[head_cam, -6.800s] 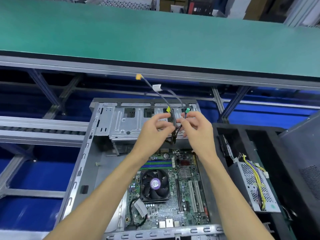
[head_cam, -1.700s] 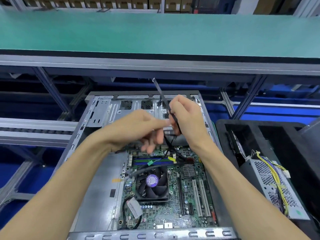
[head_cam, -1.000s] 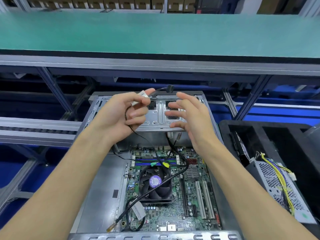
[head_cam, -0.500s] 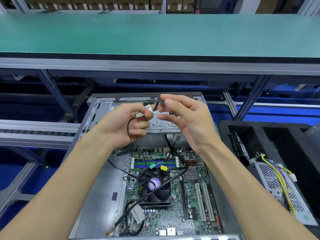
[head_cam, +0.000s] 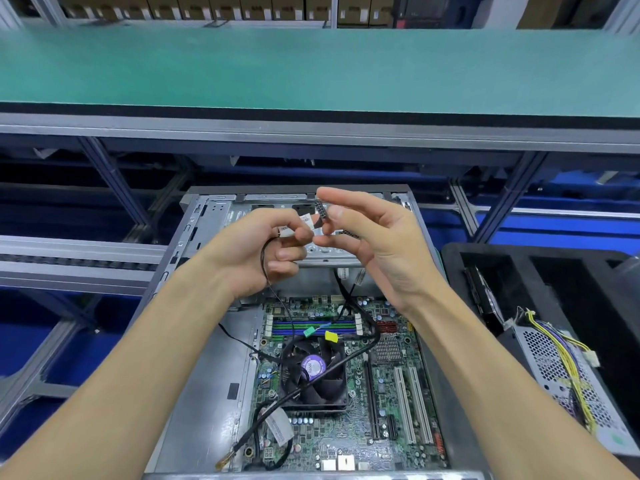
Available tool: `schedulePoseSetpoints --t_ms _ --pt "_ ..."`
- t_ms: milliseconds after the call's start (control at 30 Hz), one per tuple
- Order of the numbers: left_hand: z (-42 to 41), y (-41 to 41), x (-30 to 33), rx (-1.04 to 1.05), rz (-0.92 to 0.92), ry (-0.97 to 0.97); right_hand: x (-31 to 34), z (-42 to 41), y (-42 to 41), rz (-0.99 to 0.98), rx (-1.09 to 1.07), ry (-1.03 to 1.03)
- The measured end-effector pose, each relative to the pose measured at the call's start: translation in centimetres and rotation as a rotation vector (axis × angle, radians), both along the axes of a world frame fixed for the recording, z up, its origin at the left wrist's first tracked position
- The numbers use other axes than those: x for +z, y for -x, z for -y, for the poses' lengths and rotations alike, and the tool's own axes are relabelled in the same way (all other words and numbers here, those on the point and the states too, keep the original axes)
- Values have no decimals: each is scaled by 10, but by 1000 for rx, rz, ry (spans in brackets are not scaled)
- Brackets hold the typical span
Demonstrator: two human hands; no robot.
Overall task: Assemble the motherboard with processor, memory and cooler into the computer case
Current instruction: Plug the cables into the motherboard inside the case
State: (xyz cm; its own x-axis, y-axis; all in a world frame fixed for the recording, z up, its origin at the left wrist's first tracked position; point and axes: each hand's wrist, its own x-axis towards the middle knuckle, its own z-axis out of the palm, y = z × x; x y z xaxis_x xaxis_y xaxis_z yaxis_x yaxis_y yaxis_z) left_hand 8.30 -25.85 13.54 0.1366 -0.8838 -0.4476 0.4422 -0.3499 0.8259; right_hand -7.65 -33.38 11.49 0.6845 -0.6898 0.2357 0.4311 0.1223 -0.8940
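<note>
Cabling is the step in hand: the motherboard [head_cam: 346, 386] already sits in the case [head_cam: 204, 393], cooler [head_cam: 313, 370] on top. Left hand [head_cam: 256, 252] pinches the thin cable [head_cam: 265, 268]; right hand [head_cam: 367, 237] pinches its black plug [head_cam: 319, 206], now turned up for inspection, closer than half a second ago. Next, it needs lining up with its header.

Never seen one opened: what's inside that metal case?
Inside the computer case lies a green motherboard with a cooler fan, crossed by a black cable. Beneath the fan is hidden.

Factory assembly line: green conveyor belt [head_cam: 311, 71]
</note>
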Motion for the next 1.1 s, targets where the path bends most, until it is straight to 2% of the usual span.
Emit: schedulePoseSetpoints --t_ms 233,333,433,533,633,700,767,933,1100 --pt "1 -1 -2 18 9 7 0 1 1 7 23 -35" --pt "2 0 -2 97 58 118 -1 2 1 -35 51 -71" --pt "4 0 -4 276 256 304 -2 2 0 -105 76 -91" --pt "2 -1 -2 354 450 388 -3 3 -2 -100 -6 -137" --pt "-2 0 0 275 956 494 -1 6 -1 -59 -151 -230" --pt "-4 2 0 152 1084 505 -1 8 0 -44 -195 -250" --pt "-5 8 -3 76 1048 506 -1 8 1 -46 -199 -244" --pt "-1 20 -4 133 828 549 -2 8 0 -68 -122 -230" --pt "-1 17 -4 119 828 558 -2 8 1 -56 -81 -243"
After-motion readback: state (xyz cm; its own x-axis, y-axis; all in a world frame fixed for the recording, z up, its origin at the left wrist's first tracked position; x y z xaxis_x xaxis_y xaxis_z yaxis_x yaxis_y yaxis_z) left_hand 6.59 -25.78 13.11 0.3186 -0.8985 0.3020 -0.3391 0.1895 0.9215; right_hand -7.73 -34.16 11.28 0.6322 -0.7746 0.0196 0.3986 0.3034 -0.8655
